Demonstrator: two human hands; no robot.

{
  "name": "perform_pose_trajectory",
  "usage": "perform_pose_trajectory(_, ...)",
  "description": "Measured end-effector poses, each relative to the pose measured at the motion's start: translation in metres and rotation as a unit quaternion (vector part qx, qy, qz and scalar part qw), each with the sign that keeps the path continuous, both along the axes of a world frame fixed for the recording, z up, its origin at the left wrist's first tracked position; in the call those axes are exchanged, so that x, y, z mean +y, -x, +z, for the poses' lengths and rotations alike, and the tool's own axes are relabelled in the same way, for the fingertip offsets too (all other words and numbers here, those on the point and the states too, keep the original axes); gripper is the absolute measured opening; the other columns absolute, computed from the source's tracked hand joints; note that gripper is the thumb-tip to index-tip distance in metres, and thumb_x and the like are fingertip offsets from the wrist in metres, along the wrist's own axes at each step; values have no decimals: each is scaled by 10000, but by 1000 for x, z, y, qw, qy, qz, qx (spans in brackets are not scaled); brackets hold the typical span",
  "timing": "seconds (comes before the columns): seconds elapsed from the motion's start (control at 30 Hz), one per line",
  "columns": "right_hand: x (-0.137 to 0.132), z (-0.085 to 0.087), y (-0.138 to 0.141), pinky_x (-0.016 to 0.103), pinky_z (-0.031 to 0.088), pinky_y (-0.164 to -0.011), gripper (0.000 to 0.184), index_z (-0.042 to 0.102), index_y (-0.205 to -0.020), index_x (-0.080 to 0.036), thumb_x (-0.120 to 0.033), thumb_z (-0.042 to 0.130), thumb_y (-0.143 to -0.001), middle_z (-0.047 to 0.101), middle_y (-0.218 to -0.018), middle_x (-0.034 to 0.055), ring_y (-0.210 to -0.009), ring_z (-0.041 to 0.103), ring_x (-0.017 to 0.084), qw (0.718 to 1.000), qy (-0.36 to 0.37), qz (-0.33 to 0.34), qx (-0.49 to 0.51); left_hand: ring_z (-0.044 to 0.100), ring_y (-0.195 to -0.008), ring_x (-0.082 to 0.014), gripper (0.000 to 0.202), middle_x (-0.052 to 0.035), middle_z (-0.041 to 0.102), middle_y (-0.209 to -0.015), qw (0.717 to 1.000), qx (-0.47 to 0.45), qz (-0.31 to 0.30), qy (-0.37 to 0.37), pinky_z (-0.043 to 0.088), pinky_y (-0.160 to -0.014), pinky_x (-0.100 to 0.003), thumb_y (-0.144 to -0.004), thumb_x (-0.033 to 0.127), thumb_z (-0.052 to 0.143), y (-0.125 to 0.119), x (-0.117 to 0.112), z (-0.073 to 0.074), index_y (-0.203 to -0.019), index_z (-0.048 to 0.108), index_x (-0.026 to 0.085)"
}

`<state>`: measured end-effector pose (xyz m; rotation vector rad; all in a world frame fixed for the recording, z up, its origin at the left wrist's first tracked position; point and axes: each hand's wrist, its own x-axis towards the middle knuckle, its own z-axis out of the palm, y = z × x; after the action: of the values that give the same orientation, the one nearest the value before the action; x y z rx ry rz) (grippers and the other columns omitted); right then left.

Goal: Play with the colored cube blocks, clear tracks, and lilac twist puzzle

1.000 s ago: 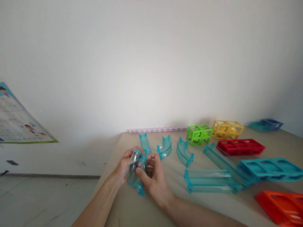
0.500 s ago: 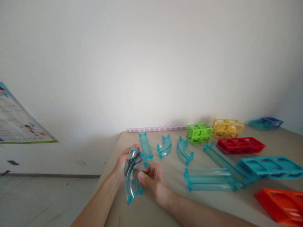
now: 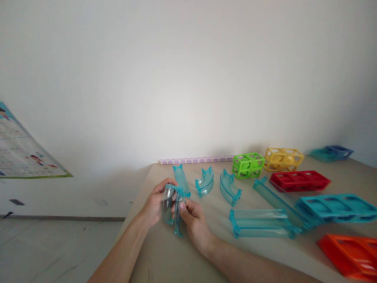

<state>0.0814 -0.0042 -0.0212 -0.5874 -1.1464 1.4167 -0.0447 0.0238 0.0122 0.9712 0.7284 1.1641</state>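
Both hands hold clear teal curved track pieces together just above the near left part of the tan table. My left hand wraps its fingers round the left piece. My right hand pinches the right piece from the other side. The two pieces stand nearly upright, side by side and touching. A straight teal track lies right behind them.
More teal curved tracks and straight tracks lie to the right. Green, yellow, red, teal and orange frame blocks fill the right side. A poster lies on the floor at left.
The curved pieces turned in my hands: one swung out low half a second ago, and now both stand close together, upright. My hands stayed in place.
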Motion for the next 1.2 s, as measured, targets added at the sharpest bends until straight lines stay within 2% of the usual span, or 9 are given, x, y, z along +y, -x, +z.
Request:
perform_pose_trajectory(0.17,3,-4,-3,262,349,-575,469,627,-613,-163,-606,621,-765,529,-567,3,-568,449,136,1000,-12,4,-15,483,-340,-90,211,45,545,-480,999,33,21,8,374,-338,-165,-618,175,724,-2,-3,5,-796,611,166)
perform_pose_trajectory(0.3,3,-7,-3,260,376,-579,450,630,-612,-160,-584,639,-762,548,-572,8,-584,483,140,1000,0,15,-7,469,-325,-91,206,50,519,-451,998,54,28,-5,365,-326,-169,-620,191,722,-4,-5,7,-800,625,160)
perform_pose_trajectory(0.5,2,-6,-3,251,405,-541,454,576,-599,-164,-587,674,-729,543,-557,-4,-528,486,124,997,63,37,33,475,-295,-122,284,45,544,-453,996,78,42,2,370,-293,-200,-681,335,708,-1,-3,2,-903,618,183)
perform_pose_trajectory(0.7,5,-9,-3,228,320,-520,491,537,-548,-157,-594,689,-710,497,-520,-24,-499,389,91,999,40,4,11,458,-342,-82,321,45,551,-488,994,82,76,-9,363,-337,-176,-579,308,796,-3,-3,5,-813,645,148)
perform_pose_trajectory(0.87,3,-6,-3,236,335,-543,476,558,-579,-161,-599,665,-731,517,-544,-15,-519,407,103,999,48,19,17,470,-358,-95,342,36,560,-513,995,78,66,-4,377,-336,-198,-581,354,809,-5,-4,8,-795,643,147)
perform_pose_trajectory(0.93,3,-7,-3,235,330,-543,453,549,-579,-163,-568,677,-734,506,-544,-18,-522,404,104,998,54,21,14,480,-368,-98,330,32,566,-521,995,70,69,-1,387,-344,-201,-597,362,801,-5,-4,8,-783,639,144)
perform_pose_trajectory(1.07,6,-9,-2,236,310,-533,447,510,-576,-169,-551,655,-759,466,-552,-27,-527,384,102,998,58,0,4,522,-417,-124,413,5,590,-561,997,46,66,-16,422,-375,-225,-696,528,695,-4,-5,6,-828,646,140)
perform_pose_trajectory(1.13,6,-9,-2,236,290,-520,459,482,-571,-175,-559,637,-770,431,-546,-37,-521,358,98,999,51,-15,-13,524,-430,-117,404,4,599,-578,995,64,64,-36,430,-401,-220,-695,509,708,-4,-5,6,-842,648,137)
perform_pose_trajectory(1.2,3,-6,-3,236,274,-512,474,454,-572,-181,-575,608,-787,390,-543,-46,-521,334,95,999,33,-22,-26,505,-420,-96,307,25,581,-553,992,82,83,-41,410,-409,-197,-687,404,743,-4,-5,8,-802,641,138)
